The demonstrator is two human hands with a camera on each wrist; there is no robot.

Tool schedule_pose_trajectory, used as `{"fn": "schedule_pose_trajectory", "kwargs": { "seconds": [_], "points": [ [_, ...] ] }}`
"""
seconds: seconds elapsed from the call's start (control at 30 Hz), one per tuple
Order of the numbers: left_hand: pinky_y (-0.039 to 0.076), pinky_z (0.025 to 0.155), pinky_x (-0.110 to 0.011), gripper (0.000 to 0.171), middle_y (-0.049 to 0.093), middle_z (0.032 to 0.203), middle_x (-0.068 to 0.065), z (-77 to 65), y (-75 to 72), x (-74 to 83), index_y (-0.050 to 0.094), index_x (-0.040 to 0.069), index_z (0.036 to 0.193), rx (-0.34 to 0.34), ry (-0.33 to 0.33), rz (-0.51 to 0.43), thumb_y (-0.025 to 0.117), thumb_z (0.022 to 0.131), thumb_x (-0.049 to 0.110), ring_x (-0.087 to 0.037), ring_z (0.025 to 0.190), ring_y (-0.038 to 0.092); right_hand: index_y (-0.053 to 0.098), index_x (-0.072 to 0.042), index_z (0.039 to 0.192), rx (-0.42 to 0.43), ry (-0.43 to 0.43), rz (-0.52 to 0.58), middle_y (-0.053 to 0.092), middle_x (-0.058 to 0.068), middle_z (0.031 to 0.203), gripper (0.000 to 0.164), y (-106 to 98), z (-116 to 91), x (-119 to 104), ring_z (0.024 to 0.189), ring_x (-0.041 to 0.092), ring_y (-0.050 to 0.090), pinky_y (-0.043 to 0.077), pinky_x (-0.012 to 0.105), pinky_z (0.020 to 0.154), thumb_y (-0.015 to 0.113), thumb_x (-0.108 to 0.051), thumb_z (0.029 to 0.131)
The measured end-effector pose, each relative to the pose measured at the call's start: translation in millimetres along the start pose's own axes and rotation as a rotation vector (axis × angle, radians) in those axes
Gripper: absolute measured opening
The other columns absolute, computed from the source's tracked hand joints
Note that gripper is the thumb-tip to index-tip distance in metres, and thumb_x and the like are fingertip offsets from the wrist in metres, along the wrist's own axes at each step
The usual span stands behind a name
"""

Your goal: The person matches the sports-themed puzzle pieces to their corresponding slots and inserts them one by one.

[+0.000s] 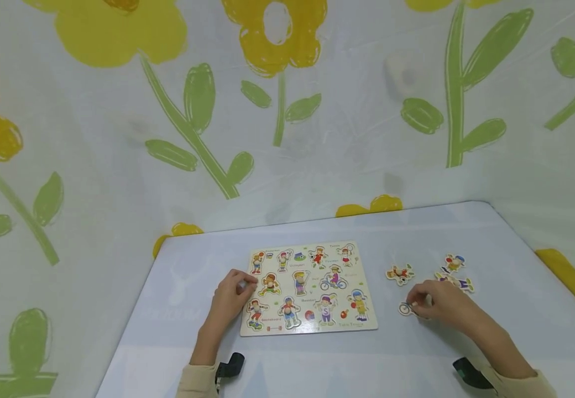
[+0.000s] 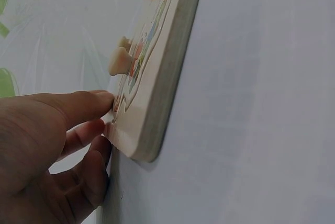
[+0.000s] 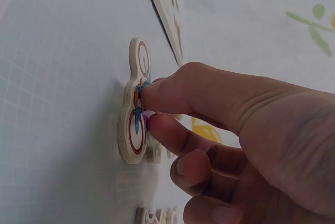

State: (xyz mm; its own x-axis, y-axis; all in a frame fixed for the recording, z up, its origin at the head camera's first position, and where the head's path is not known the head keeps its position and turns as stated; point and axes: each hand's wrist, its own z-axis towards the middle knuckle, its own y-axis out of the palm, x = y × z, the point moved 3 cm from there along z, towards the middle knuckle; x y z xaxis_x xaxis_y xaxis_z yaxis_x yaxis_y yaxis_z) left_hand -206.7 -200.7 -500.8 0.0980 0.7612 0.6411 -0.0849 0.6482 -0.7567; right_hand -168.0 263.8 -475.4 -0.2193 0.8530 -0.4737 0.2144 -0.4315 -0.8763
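The wooden peg puzzle board (image 1: 312, 326), printed with sports figures, lies flat on the table. At its left edge my left hand (image 1: 230, 296) grips the side, thumb on the upper face in the left wrist view, beside a piece with a wooden knob (image 2: 120, 62). My right hand (image 1: 444, 303) is to the right of the board. Its thumb and forefinger pinch a bicycle puzzle piece (image 3: 136, 132), tilted close over the table in the right wrist view; one wheel shows beyond the fingers in the head view.
Several knobbed figure pieces sit in the board's recesses. Loose on the table beyond my right hand are a figure piece (image 1: 400, 274), another with a blue cap (image 1: 453, 263), and a purple-trousered one (image 1: 463, 283). A flower-printed curtain (image 1: 317, 177) borders the table's back.
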Motion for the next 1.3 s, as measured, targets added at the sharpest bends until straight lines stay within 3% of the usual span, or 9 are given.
{"fn": "schedule_pose_trajectory", "kwargs": {
  "seconds": [0.3,0.77,1.3],
  "points": [
    [0.039,0.056,-0.021,0.006,0.061,0.104,0.000,-2.8,-2.7,0.0,0.073,0.018,0.095,0.007,-0.014,0.005,0.072,0.090,0.019,-0.010,0.066,0.047,0.071,-0.023,0.084,0.046,-0.096,-0.036,0.058,-0.014,0.075,0.015,2.2,1.0,-4.0,0.069,-0.001,0.047,0.044,0.020,0.060,0.077,-0.010,0.078],
    [0.039,0.057,-0.020,0.006,0.061,0.105,0.001,-1.2,-3.5,2.3,0.072,0.019,0.095,0.007,-0.008,0.008,0.071,0.090,0.019,-0.009,0.066,0.047,0.071,-0.026,0.083,0.085,-0.126,-0.118,0.060,-0.017,0.077,0.014,0.9,9.0,-14.5,0.070,-0.001,0.049,0.045,0.021,0.063,0.078,-0.014,0.078],
    [0.038,0.054,-0.020,0.006,0.061,0.103,0.001,-0.9,-0.1,3.0,0.073,0.019,0.095,0.023,0.008,0.003,0.072,0.089,0.019,-0.009,0.064,0.046,0.072,-0.026,0.086,0.070,-0.150,-0.107,0.063,-0.017,0.079,0.012,-4.8,23.6,-32.1,0.074,0.003,0.053,0.047,0.023,0.065,0.077,-0.016,0.081]
  ]
}}
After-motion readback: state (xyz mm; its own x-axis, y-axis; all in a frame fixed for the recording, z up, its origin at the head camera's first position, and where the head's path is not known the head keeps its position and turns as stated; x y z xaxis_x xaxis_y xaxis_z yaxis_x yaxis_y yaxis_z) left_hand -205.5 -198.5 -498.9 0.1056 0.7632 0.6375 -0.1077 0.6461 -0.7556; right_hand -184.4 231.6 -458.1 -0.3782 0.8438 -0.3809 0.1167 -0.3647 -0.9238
